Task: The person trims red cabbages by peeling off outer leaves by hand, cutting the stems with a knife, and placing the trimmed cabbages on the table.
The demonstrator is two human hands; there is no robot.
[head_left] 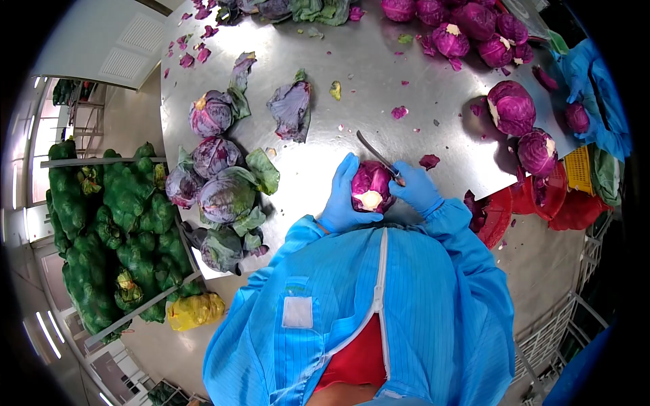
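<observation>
In a blue glove, my left hand wraps round the left side of a peeled red cabbage at the front edge of the steel table. The cabbage's pale cut stem end faces toward me. My right hand, also gloved in blue, grips a knife at the cabbage's right side. Its dark, curved blade points up and left over the table. Left of my hands sit several untrimmed red cabbages with dull outer leaves. A loose outer leaf lies beyond my left hand.
Trimmed red cabbages are piled at the back right, with two more near the right edge. Red baskets and a yellow crate stand below that edge. Green net sacks fill a rack at left. Leaf scraps dot the tabletop.
</observation>
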